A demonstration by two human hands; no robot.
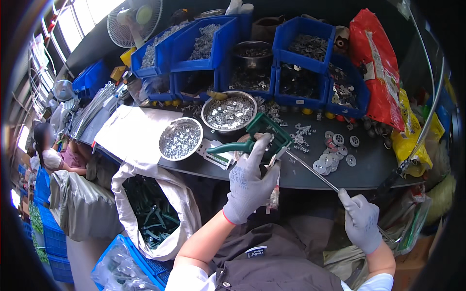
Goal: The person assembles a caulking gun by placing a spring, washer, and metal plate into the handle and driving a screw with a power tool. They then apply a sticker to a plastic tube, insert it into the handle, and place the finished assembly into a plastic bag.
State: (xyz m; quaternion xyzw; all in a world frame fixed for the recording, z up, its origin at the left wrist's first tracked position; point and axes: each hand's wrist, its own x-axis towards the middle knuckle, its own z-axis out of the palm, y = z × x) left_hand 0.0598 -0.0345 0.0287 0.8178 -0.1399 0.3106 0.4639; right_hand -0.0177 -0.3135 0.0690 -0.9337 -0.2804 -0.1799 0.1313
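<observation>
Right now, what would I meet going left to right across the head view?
Co-worker, large fan, nearest bowl, left hand, right hand, yellow bag.

Your worktop (pixel 298 180) is dark grey. On its left you have a white sheet (pixel 128 131) spread flat. Next to that stand a smaller metal bowl (pixel 177 159) and, behind it to the right, a larger metal bowl (pixel 229 130), both holding small metal parts (pixel 180 139). Farther right you see loose coil springs (pixel 302 137) and round metal discs (pixel 327 161), some overlapping. Blue bins (pixel 289 99) line the back.
</observation>
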